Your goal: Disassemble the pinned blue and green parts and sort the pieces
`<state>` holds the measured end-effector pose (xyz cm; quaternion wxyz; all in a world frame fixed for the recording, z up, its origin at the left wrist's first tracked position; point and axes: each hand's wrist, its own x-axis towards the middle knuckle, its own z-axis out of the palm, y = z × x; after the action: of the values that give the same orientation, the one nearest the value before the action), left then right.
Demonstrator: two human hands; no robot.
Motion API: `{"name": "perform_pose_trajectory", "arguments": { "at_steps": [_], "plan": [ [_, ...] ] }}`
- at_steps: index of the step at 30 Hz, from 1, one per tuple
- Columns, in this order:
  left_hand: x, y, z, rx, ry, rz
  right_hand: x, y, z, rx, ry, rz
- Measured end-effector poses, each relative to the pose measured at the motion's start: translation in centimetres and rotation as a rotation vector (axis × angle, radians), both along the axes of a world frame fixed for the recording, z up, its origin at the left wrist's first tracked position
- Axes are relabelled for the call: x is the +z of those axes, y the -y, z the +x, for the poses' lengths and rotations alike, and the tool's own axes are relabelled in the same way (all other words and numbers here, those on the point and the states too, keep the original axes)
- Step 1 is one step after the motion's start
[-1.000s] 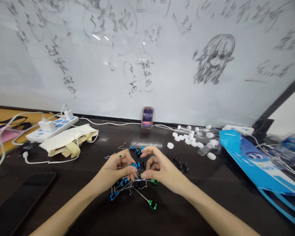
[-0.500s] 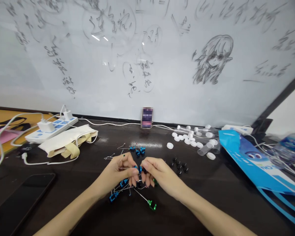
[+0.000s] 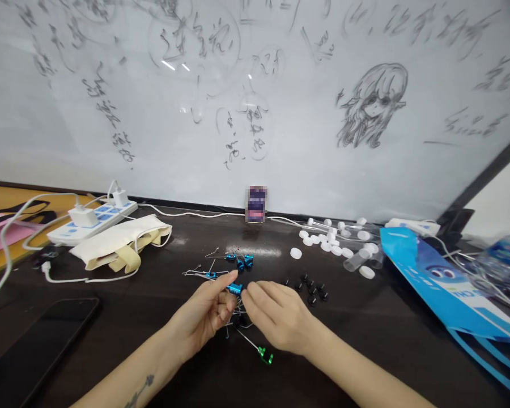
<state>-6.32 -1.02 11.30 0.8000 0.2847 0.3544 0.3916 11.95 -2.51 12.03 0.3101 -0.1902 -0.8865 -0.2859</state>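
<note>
My left hand (image 3: pixel 206 311) is closed, pinching a small shiny blue metal part (image 3: pixel 234 288) between thumb and fingers. Close against the part's right end is my right hand (image 3: pixel 278 314), its fingers bent together and turned away; whatever they grip is hidden behind them. Under and between the hands lie thin wires and dark pieces, partly covered. A green metal part (image 3: pixel 265 356) on a thin wire rests in front of my right hand. Beyond the hands sit more blue metal parts (image 3: pixel 249 260) with wires, and several small black knobs (image 3: pixel 312 301) are to the right.
White round caps (image 3: pixel 296 253) and clear tubes (image 3: pixel 352 262) lie at back right, beside a blue bag (image 3: pixel 425 283). At left are a black phone (image 3: pixel 42 345), a cream pouch (image 3: pixel 119 241) and a power strip (image 3: pixel 74 229). A small propped-up screen (image 3: pixel 256 204) stands against the whiteboard (image 3: pixel 174 164).
My left hand has rolled over, its inner wrist now showing, with the blue part more exposed. My right hand has turned so its back faces up and its fingers hide their tips.
</note>
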Motion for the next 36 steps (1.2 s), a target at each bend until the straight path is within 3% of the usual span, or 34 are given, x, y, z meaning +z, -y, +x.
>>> {"name": "perform_pose_trajectory", "arguments": {
  "at_steps": [2,6,8,10,14,17,20,22,28,31,34,36],
  "plan": [
    [0.1,-0.1,-0.2,0.028,-0.018,0.047,0.1,-0.1,-0.2,-0.024,-0.107,-0.245],
    [0.0,-0.2,-0.2,-0.039,-0.042,0.26,0.5,0.0,-1.0,-0.126,-0.425,-0.909],
    [-0.2,-0.3,-0.1,-0.069,-0.044,0.315,0.5,0.2,-1.2,-0.135,-0.474,-1.08],
    [-0.5,-0.5,0.0,-0.032,-0.038,0.251,0.3,0.3,-1.2,-0.156,-0.478,-1.013],
    [-0.9,-2.0,-0.9,0.157,-0.023,-0.008,0.1,-0.5,0.4,-0.156,-0.382,-0.607],
    [-1.0,-3.6,-2.5,0.161,-0.153,0.134,0.7,-2.8,3.2,-0.24,-0.434,-0.482],
    [-1.4,-5.0,-4.2,0.111,-0.363,0.381,0.9,-6.1,7.1,-0.446,-0.594,-0.604],
    [-1.9,-5.5,-5.0,0.13,-0.474,0.455,0.2,-8.1,9.8,-0.578,-0.716,-0.706],
    [-2.8,-6.5,-6.2,0.162,-0.542,0.355,-3.9,-10.8,15.5,-0.771,-0.783,-0.775],
    [-2.8,-7.0,-7.0,0.115,-0.553,0.33,-4.2,-10.8,16.0,-0.815,-0.768,-0.786],
    [-2.9,-7.2,-7.4,0.075,-0.568,0.334,-2.8,-10.4,14.4,-0.801,-0.746,-0.739],
    [-3.0,-7.1,-7.3,0.053,-0.589,0.35,-1.4,-9.5,12.0,-0.719,-0.687,-0.746]
  ]
}}
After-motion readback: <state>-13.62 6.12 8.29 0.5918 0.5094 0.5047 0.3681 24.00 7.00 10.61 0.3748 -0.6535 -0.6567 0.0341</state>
